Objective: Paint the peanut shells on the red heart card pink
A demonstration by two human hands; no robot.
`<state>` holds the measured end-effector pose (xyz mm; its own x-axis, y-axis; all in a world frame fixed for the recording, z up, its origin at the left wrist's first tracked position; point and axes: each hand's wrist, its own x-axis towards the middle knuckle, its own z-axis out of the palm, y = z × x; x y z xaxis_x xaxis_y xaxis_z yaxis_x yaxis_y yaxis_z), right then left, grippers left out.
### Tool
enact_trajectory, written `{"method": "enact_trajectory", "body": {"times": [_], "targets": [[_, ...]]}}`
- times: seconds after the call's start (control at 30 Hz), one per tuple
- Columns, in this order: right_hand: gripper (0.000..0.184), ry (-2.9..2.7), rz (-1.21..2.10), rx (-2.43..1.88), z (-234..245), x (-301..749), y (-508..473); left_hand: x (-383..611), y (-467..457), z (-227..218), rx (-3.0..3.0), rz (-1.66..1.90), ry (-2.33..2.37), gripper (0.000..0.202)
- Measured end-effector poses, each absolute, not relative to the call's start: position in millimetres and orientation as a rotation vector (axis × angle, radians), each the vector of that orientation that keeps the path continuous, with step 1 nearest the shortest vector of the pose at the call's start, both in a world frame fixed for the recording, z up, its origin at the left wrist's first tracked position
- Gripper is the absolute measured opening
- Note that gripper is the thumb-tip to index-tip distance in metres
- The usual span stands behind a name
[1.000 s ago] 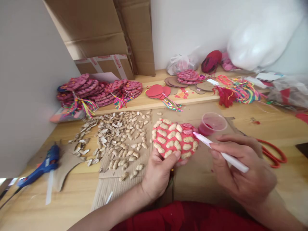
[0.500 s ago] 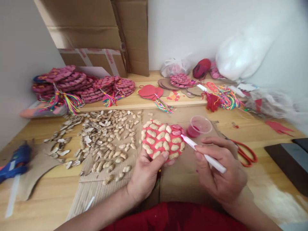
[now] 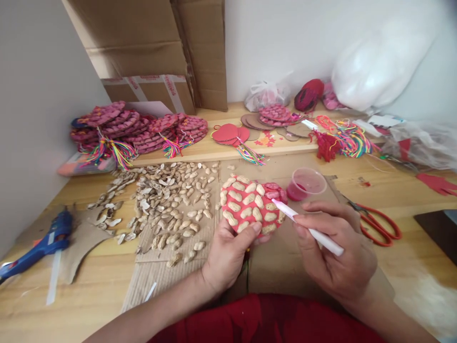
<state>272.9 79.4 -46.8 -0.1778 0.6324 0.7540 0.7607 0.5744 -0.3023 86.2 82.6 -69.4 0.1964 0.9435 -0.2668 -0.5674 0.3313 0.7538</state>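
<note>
My left hand grips the lower edge of a red disc covered with glued peanut shells, some of them painted pink at its upper right. My right hand is closed round a white paintbrush, whose tip touches the disc's right side. A small clear cup of pink paint stands just behind the brush.
Loose peanut shells lie on corrugated cardboard to the left. A blue glue gun rests at far left, red scissors at right. Stacks of finished pink discs with tassels, cardboard boxes and plastic bags line the back.
The view swung left, then back right. The brush tip stays at the disc's right edge, and both hands keep their grips.
</note>
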Motion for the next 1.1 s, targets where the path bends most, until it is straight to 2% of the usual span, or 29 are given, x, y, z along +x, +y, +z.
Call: {"method": "enact_trajectory", "body": {"times": [0.17, 0.3, 0.5, 0.57, 0.8, 1.1], "targets": [[0.024, -1.852, -0.196, -1.137, -48.3, 275.9, 79.6, 85.1, 83.4, -69.7, 0.529, 1.16, 0.842, 0.058], [0.026, -1.707, -0.147, -1.179, -43.7, 282.9, 79.8, 84.6, 85.9, -70.6, 0.528, 1.164, 0.869, 0.053], [0.009, -1.547, -0.26, -1.541, -6.7, 309.3, 103.0, 84.1, 90.8, -77.6, 0.564, 1.182, 0.919, 0.052], [0.007, -1.628, -0.161, -1.597, 0.5, 316.9, 114.9, 83.6, 92.0, -79.0, 0.584, 1.185, 0.939, 0.054], [0.006, -1.755, -0.099, -1.619, -19.1, 327.0, 139.8, 82.4, 92.8, -76.9, 0.585, 1.169, 0.999, 0.055], [0.014, -1.778, -0.088, -1.618, -25.7, 331.0, 142.8, 83.2, 94.9, -74.8, 0.614, 1.167, 0.998, 0.059]]}}
